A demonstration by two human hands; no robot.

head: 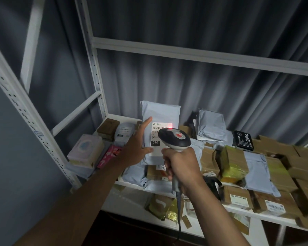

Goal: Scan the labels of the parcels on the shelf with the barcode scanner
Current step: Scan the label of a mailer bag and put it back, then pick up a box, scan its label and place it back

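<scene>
The grey parcel (160,121) stands upright at the frame's centre, above the shelf (124,183), its white label (157,139) facing the camera. The left hand (137,148) grips its left edge, thumb across the front. The right hand (181,166) has its fingers wrapped round the barcode scanner (174,139), red light on the label. Brown boxes (274,157) and grey bags (210,125) crowd the shelf.

The white label (157,139) on the upright grey parcel (161,114) reads "010" in a black box
</scene>
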